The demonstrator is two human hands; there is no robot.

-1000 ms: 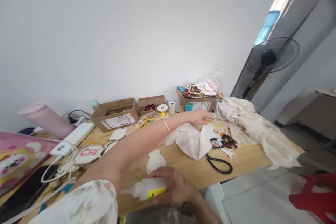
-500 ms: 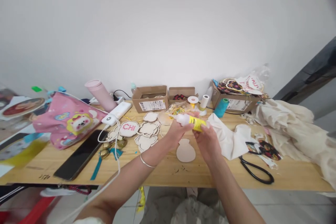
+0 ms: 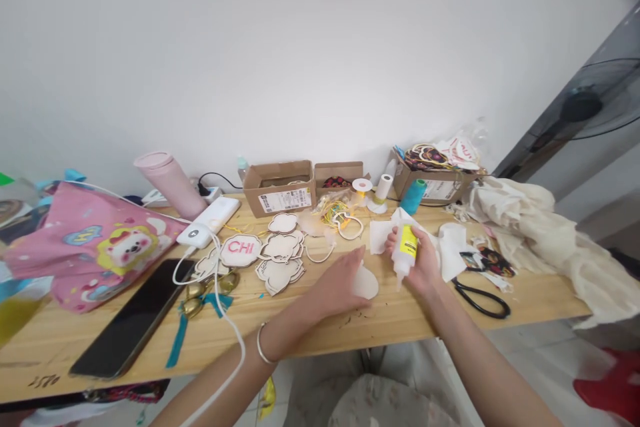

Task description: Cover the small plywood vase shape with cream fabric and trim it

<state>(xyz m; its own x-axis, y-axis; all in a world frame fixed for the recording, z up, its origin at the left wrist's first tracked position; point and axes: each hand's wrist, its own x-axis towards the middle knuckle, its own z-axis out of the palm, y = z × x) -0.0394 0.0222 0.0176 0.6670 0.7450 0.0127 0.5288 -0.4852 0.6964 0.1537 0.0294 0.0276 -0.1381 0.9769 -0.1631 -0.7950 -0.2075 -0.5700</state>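
My right hand [image 3: 423, 260] is closed around a glue bottle [image 3: 405, 250] with clear ends and a yellow label. Its nozzle points down, a little above the table. To the left, my left hand [image 3: 337, 285] grips a pale, pouch-shaped cutout [image 3: 367, 283] by its edge, thumb on the near side and fingers on the far side. The cutout lies at the tabletop, partly covered by that hand. White fabric [image 3: 453, 250] lies behind and beside my right hand. A stack of scalloped wooden pieces [image 3: 281, 273] sits left of my left hand.
Cardboard boxes [image 3: 280, 197], thread spools and a teal thread cone [image 3: 413, 197] line the wall. At left are a phone [image 3: 133, 320], a power bank [image 3: 210, 220], brass bells [image 3: 193, 307] and a pink bag [image 3: 100, 247]. A white cable [image 3: 233, 327] crosses my left forearm.
My left hand has left the bottle and come down onto the cutout. The bottle, now in my right hand alone, has moved right and turned nozzle-down. The view has shifted.
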